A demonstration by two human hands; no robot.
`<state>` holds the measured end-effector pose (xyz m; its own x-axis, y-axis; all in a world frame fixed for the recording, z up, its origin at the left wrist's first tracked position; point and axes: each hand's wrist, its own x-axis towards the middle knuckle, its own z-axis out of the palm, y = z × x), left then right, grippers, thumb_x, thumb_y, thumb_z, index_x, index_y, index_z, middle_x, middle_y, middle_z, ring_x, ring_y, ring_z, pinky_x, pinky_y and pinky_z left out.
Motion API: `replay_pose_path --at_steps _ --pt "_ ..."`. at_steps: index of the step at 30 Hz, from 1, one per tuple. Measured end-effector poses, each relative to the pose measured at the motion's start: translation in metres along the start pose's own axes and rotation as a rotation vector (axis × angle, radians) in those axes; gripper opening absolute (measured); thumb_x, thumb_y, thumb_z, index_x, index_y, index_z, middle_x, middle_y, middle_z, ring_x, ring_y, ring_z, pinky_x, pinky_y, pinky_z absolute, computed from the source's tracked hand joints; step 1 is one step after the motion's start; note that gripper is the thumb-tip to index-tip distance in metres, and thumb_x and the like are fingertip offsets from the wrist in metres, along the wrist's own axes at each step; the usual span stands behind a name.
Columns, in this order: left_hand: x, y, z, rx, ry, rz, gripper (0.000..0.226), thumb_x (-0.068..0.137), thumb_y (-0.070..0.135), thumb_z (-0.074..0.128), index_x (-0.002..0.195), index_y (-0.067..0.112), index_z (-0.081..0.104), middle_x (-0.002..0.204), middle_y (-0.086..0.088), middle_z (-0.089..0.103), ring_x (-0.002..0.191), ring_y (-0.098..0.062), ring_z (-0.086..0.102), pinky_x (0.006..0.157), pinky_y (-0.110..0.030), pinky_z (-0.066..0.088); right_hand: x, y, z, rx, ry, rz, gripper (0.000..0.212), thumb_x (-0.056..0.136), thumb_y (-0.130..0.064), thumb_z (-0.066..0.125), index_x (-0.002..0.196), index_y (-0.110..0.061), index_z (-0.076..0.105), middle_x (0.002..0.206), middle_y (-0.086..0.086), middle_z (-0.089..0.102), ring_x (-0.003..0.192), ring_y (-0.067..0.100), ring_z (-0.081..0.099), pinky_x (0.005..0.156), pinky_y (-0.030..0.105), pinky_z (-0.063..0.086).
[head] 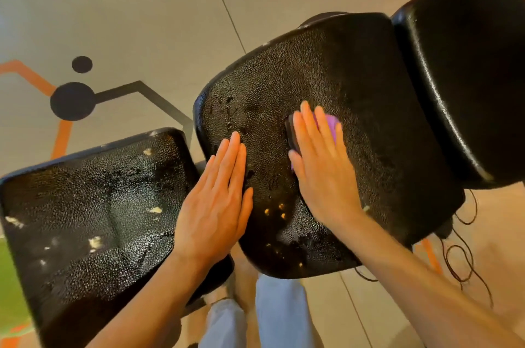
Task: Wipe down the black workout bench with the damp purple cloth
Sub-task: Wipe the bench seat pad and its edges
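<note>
Two hands lie flat on the middle pad [326, 109] of the black workout bench, and that pad serves as the landmark. The right hand [318, 165] presses the damp purple cloth [331, 127] against the pad's centre, fingers [305, 126] straight and slightly spread over it, so only a purple edge and a dark fold show past the fingertips. The left hand [218, 200] rests palm-down on the pad's left part, fingers straight and held together, gripping nothing; it seems to brace the pad.

Wiping looks underway but far from finished. Worn, peeling patches pit the vinyl left of the cloth, and small yellowish crumbs [279, 211] sit between the two hands toward the pad's near edge. To do this pass well, keep the palm flat, use overlapping strokes and sweep the crumbs off the near edge. Go lightly over the flaking spots, since hard rubbing could lift more vinyl.

Left of the middle pad, the seat pad [93, 205] carries pale torn patches and looks unwiped. Right of it, the glossy end pad [466, 77] also awaits a pass.
</note>
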<state>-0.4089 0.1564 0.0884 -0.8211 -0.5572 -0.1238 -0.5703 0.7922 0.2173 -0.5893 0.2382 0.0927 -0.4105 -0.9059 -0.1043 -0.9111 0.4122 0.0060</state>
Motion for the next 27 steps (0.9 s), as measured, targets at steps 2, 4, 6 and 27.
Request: replay_pose_path --at_steps 2,4,6,27 --pt "-0.001 0.0 0.0 -0.007 -0.006 -0.005 0.066 0.101 0.035 0.032 0.153 0.001 0.013 0.163 -0.016 0.008 0.151 -0.026 0.012 0.121 -0.041 0.025 -0.079 -0.004 -0.001 -0.049 -0.081 -0.088 0.058 0.101 -0.033 0.028 0.152 -0.011 0.014 0.161 0.006 0.006 0.149 0.025 0.007 0.117 0.049 0.021" --pt "-0.001 0.0 0.0 -0.008 -0.014 -0.003 0.066 0.101 0.035 0.031 0.153 0.0 0.012 0.163 -0.017 0.007 0.151 -0.027 0.012 0.121 -0.041 0.024 -0.091 0.007 0.003 -0.03 -0.106 -0.167 0.059 0.099 -0.034 0.03 0.151 -0.012 0.016 0.161 0.006 0.007 0.148 0.025 0.011 0.116 0.049 0.021" --pt "0.0 0.0 -0.001 -0.019 -0.021 0.004 0.066 0.101 0.035 0.031 0.154 0.001 0.011 0.163 -0.016 0.006 0.151 -0.027 0.01 0.121 -0.041 0.024 -0.037 0.013 0.001 0.017 -0.06 -0.099 0.056 0.1 -0.033 0.03 0.151 -0.012 0.019 0.16 0.005 0.013 0.148 0.024 0.012 0.117 0.049 0.02" --pt "-0.022 0.016 0.004 -0.037 -0.085 0.165 0.066 0.1 0.034 0.035 0.154 0.002 0.014 0.163 -0.013 0.008 0.152 -0.025 0.01 0.121 -0.04 0.018 -0.123 -0.009 0.002 -0.022 -0.104 0.097 0.059 0.098 -0.036 0.029 0.151 -0.012 0.021 0.16 0.006 0.014 0.148 0.025 0.016 0.116 0.047 0.02"
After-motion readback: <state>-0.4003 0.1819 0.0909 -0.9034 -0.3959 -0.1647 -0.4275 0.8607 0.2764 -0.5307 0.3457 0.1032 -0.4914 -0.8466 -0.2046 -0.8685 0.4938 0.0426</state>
